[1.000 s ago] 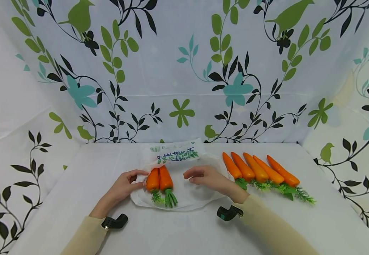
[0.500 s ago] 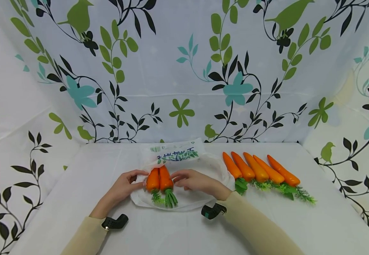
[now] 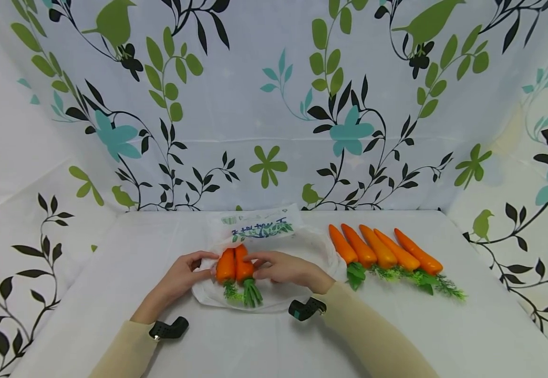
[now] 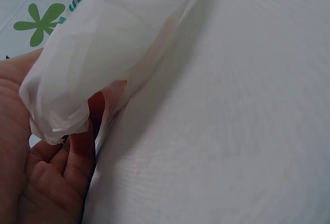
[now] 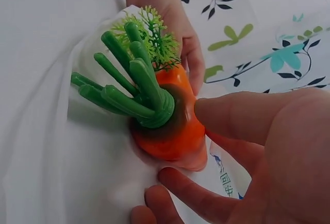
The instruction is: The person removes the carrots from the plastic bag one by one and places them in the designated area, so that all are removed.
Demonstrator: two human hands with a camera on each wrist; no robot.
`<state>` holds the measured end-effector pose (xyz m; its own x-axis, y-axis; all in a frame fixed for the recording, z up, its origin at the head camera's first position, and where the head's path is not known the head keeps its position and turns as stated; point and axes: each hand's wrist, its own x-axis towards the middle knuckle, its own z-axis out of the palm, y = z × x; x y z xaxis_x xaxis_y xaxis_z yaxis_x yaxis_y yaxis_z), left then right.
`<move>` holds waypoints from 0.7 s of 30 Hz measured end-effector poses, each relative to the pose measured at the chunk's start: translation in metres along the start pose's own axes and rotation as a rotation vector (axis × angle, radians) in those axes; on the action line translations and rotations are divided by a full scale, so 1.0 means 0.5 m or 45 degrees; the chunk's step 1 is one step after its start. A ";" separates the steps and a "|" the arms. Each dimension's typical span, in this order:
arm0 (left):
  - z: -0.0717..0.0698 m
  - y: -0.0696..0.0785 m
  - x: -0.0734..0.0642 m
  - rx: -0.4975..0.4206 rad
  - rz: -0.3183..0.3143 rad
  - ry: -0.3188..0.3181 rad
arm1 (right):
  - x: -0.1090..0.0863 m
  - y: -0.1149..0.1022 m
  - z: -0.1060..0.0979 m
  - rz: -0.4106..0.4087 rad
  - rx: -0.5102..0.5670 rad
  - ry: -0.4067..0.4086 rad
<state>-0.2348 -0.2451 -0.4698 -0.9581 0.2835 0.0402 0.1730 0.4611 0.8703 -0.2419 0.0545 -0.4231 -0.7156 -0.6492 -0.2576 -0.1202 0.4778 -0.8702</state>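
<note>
Two orange toy carrots lie side by side in the mouth of a white plastic bag [image 3: 297, 247], green tops facing the person. The right carrot [image 3: 242, 266] has a thick green stalk; the left carrot [image 3: 226, 265] has feathery leaves. At the bag's left edge, my left hand [image 3: 186, 273] grips the plastic, which hides part of its fingers in the left wrist view. From the right, my right hand [image 3: 285, 269] holds the right carrot between thumb and index finger. In the right wrist view, its thumb [image 5: 232, 113] touches the carrot near the stalk, other fingers curling below.
Several more carrots [image 3: 382, 249] lie in a row on the right, beside the bag, with green leaves toward the person. All sit on a white-covered table [image 3: 236, 346]. A patterned cloth [image 3: 274, 105] hangs behind.
My right hand has moved left across the bag and now has its thumb and index finger on the right carrot. The left hand has stayed at the bag's edge.
</note>
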 end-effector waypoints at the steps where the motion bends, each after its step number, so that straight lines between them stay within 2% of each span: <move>1: -0.001 0.001 0.000 0.003 0.002 0.003 | 0.003 -0.001 0.001 0.001 -0.019 -0.001; 6: -0.003 0.006 -0.001 0.023 0.005 0.007 | 0.011 -0.008 0.003 0.007 -0.091 -0.003; 12: -0.003 0.002 -0.001 0.054 -0.001 0.011 | 0.015 -0.014 0.003 0.035 -0.082 -0.003; 21: -0.001 0.000 0.002 0.063 0.014 0.016 | 0.025 -0.017 0.015 0.018 -0.067 -0.060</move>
<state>-0.2357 -0.2453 -0.4693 -0.9588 0.2785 0.0556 0.1940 0.4992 0.8445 -0.2445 0.0378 -0.4221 -0.6843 -0.6689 -0.2905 -0.1470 0.5166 -0.8435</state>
